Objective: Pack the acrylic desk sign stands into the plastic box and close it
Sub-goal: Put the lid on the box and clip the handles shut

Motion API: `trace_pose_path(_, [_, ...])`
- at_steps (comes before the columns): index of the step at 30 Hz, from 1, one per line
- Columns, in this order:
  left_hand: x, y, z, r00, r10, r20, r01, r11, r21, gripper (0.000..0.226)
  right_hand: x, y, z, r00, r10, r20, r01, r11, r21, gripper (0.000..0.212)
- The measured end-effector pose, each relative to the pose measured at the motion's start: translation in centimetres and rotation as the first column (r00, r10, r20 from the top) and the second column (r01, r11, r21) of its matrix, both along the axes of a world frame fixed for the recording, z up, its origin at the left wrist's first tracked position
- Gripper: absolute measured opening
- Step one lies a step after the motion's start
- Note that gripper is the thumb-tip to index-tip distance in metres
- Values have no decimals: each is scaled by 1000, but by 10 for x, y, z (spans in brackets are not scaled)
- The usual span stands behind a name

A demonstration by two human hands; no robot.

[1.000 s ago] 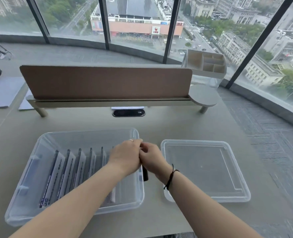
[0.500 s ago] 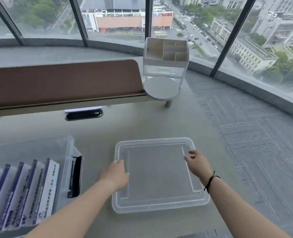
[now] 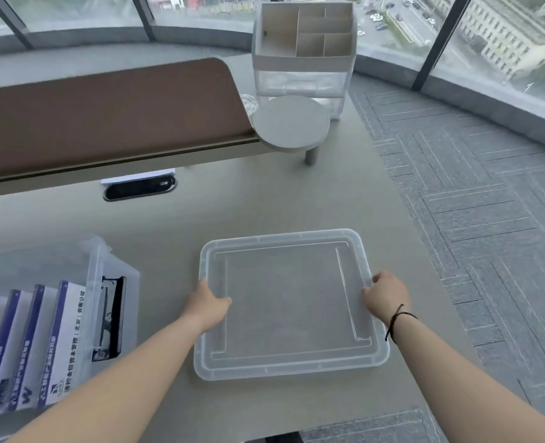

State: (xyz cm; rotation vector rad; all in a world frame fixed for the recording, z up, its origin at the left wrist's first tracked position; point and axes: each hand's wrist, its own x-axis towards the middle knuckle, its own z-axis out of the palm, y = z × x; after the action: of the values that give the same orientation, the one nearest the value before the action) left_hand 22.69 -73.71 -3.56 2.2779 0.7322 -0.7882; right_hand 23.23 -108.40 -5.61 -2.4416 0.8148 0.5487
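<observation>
Grey desk (image 3: 264, 199) filling most of the view, with patterned carpet (image 3: 488, 219) to its right and windows behind. Long brown panel (image 3: 105, 113) on a raised shelf across the back, ending in a round grey disc (image 3: 292, 123); white organiser (image 3: 303, 43) with compartments standing just behind that disc. Dark oval cable port (image 3: 138, 188) set into the desk under the shelf.

Clear plastic box (image 3: 95, 276) at the lower left, cut off by the frame edge, open on top, black latch (image 3: 111, 318) on its right end wall. Inside, sign stands (image 3: 63, 340) packed upright in a row, blue-edged, printed faces showing.

Clear lid (image 3: 292, 302) lying flat on the desk to the right of the box, apart from it. Left hand (image 3: 208, 303) gripping the lid's left edge, thumb on top of the rim. Right hand (image 3: 384, 297) clenched on the lid's right edge, black band (image 3: 397, 318) on the wrist. Whether the lid is off the desk, cannot tell.
</observation>
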Motion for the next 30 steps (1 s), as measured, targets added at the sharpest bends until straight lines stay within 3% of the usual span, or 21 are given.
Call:
trace_pose_path(5, [11,-1,3,958,282,49,-275,955,-111,90,4,-5,-1,999,-3,-36,1,999,-38,10])
trace_pose_path(8, [18,1,8,931,364,31,-354,920,-170,82,1,-14,-1,997,-35,-62,34,999,-25,12])
trace_pose_path(9, [20,-1,14,930,366,48,-351,917,-187,66,0,-17,0,996,-60,-64,59,998,-15,13])
trace_pose_path(11, [25,-1,24,937,317,145,-298,945,-137,9,-3,-21,3,994,-105,-41,104,994,-11,18])
trace_pose_path(13, [33,-2,33,941,198,274,-198,980,-27,34,-4,-20,8,990,-142,-16,142,990,-14,26])
trace_pose_path(15, [38,1,49,928,84,364,-122,989,84,35,-3,-16,13,984,-178,1,178,984,-2,31])
trace_pose_path(21, [52,35,105,791,-42,611,-36,993,114,44,9,21,48,961,-270,61,264,960,89,33])
trace_pose_path(25, [54,88,137,725,-4,689,-101,988,113,43,17,70,76,954,-265,140,243,958,154,34])
trace_pose_path(30, [45,174,168,709,48,703,-206,968,143,37,23,155,114,961,-198,193,163,970,181,33])
